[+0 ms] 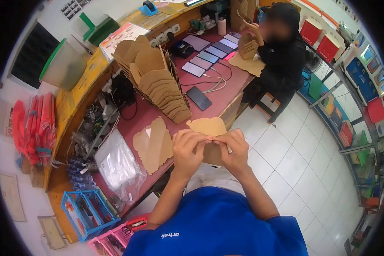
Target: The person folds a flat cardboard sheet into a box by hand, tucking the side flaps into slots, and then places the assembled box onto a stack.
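Both hands meet at a brown cardboard piece (208,126) held over the front edge of the table, close to my body. My left hand (188,147) pinches it from the left, and my right hand (233,147) pinches it from the right, thumbs and fingers almost touching. A rounded flap stands up beyond my fingers, while more of the cardboard hangs below them. To the left, a flat die-cut cardboard sheet (153,146) lies on the red tabletop (130,123). Behind it rises a tall nested stack of folded cardboard boxes (158,81).
Several phones (200,62) and a dark phone (199,98) lie on the table with white cables. Clear plastic bags (119,160) sit at the left, near a blue basket (89,213). A seated person (281,47) at the right is beside another cardboard box (247,47).
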`<state>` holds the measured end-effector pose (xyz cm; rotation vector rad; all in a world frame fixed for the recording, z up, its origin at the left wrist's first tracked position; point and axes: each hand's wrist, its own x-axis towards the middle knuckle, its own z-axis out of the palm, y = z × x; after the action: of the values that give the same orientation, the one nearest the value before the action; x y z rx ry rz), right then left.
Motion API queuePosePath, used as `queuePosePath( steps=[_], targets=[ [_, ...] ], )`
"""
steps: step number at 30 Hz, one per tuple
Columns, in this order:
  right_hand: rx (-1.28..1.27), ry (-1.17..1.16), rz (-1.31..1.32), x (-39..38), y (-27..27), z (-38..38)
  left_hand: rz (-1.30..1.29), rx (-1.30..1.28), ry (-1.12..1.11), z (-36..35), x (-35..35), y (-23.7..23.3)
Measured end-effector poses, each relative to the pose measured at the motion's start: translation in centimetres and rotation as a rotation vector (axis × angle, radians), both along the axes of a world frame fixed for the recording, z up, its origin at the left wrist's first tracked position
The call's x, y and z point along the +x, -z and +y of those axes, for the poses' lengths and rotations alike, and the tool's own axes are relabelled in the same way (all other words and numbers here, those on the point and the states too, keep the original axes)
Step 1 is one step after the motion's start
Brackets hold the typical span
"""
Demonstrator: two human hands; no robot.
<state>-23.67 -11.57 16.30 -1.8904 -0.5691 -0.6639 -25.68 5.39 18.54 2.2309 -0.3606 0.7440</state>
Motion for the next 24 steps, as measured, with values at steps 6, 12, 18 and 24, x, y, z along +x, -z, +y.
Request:
queuePosePath(
  steps=[6, 12, 18, 24],
  targets=[
    [-0.111, -0.098, -0.103, -0.8, -1.1, -1.8, 0.666, -0.844, 0.258, 5.5, 0.7, 3.4],
    [-0.139, -0.231, -0.116, -1.1, -2.7, -1.4, 0.981, -1.055, 0.428, 4.8, 0.2, -0.1],
    [0.108, -0.117, 0.258, -2.2, -2.9, -0.5, 0.762, -1.148, 0.376, 2.5, -0.9, -1.1],
    [0.205, -0.100, 0.290, -1.8, -2.9, 0.4, 0.589, -1.107, 0.345, 1.2, -1.2, -0.5]
  ],
)
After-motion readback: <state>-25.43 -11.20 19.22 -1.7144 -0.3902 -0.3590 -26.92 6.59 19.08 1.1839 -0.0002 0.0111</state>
